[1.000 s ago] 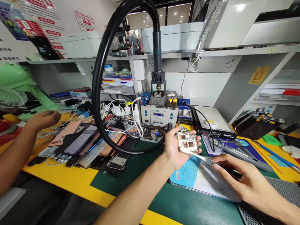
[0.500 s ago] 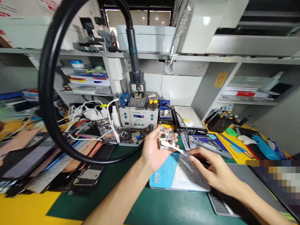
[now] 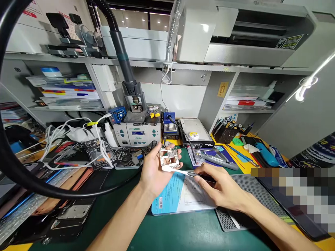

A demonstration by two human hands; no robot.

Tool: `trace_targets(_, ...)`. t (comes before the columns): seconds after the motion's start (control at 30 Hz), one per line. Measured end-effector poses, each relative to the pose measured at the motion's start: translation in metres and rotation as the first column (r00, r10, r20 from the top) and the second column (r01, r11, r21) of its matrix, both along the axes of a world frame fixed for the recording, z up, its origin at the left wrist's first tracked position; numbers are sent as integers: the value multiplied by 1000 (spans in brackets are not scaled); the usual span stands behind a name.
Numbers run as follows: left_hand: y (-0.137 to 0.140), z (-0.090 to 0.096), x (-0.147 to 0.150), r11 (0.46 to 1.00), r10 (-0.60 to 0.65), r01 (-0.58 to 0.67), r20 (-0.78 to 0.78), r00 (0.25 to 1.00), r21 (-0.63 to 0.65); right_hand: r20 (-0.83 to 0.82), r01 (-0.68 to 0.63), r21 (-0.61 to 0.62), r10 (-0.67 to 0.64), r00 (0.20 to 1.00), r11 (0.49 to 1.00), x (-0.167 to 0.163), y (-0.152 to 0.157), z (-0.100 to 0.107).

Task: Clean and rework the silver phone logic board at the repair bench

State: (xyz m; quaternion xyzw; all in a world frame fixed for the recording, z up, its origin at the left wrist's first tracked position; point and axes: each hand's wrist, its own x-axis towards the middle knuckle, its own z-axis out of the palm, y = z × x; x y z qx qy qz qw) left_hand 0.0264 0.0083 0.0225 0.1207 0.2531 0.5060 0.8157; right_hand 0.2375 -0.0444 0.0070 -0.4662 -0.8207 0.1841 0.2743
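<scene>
My left hand (image 3: 155,170) is palm up with its fingers curled around a small silvery circuit board (image 3: 164,158) that has a cut-out in it. Between the thumb and fingers of my right hand (image 3: 216,183) is the dark handle of a toothbrush (image 3: 180,171). Its white head lies at the lower left edge of the board, over my left palm; whether the bristles touch the board I cannot tell. Below both hands a blue and white flat box (image 3: 171,195) rests on the green mat (image 3: 188,232).
A thick black hose (image 3: 86,196) loops across the left side. Behind stand a hot-air station (image 3: 137,135) and a blue soldering stand (image 3: 169,126). Phone parts (image 3: 73,212) are piled at left. A grey perforated mat (image 3: 251,190) and a dark pixelated screen (image 3: 300,209) lie at right.
The view has turned to the right, so the scene sits further left. The toothbrush head has gone from over the board to its lower left edge. Both grips stay the same.
</scene>
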Motion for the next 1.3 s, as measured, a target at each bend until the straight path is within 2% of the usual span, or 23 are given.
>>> trace_targets(0.67, 11, -4, -15, 994, 109, -109, 38, 993, 5, 40, 116, 42, -118, 992, 992, 9, 8, 3)
trace_targets(1.07, 10, -5, -16, 995, 100, -100, 28, 995, 9, 68, 132, 112, -140, 988, 985, 19, 13, 2)
trace_targets(1.3, 9, -4, -14, 996, 89, -89, -11, 996, 6, 28, 144, 83, -147, 989, 986, 24, 14, 5)
